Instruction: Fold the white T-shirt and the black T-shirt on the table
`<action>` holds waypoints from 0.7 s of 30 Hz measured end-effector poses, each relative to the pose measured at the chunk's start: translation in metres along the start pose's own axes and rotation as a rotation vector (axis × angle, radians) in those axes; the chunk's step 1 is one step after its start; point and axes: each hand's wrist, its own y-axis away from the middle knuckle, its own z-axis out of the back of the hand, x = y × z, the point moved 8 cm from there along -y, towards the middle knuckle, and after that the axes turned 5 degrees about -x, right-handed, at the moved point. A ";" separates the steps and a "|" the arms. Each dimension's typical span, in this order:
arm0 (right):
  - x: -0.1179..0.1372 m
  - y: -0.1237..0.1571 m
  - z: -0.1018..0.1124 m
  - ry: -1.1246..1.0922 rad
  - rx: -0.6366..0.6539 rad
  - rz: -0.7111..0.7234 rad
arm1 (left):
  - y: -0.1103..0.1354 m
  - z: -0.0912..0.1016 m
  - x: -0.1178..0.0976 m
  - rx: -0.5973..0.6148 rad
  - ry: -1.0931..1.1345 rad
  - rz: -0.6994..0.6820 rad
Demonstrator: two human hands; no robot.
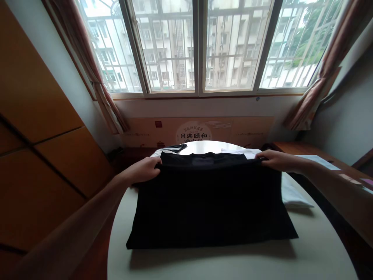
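A black cloth garment [206, 206] lies flat and folded on a round white table [233, 260]. My left hand [145, 170] grips its far left edge, and my right hand [278, 160] holds the far right edge, so that edge is lifted slightly. Beyond the garment are a small dark piece of cloth [175, 147] and a white cloth [236, 153], partly hidden behind it. A folded white cloth [294, 193] lies against the garment's right side.
A wooden cabinet [37, 155] fills the left side. Behind the table stand a printed board [198, 132] and a barred window [198, 46] with curtains. A wooden desk [309, 155] with papers [317, 162] runs along the right.
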 end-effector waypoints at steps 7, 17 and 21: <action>-0.028 -0.110 -0.049 -0.008 -0.047 -0.147 | -0.093 -0.023 0.049 -0.171 -0.162 0.187; -0.082 -0.147 -0.066 -0.004 -0.134 -0.208 | -0.109 -0.034 0.104 -0.309 -0.093 0.401; -0.097 -0.156 -0.067 0.089 -0.239 -0.292 | -0.109 -0.041 0.103 -0.310 -0.075 0.496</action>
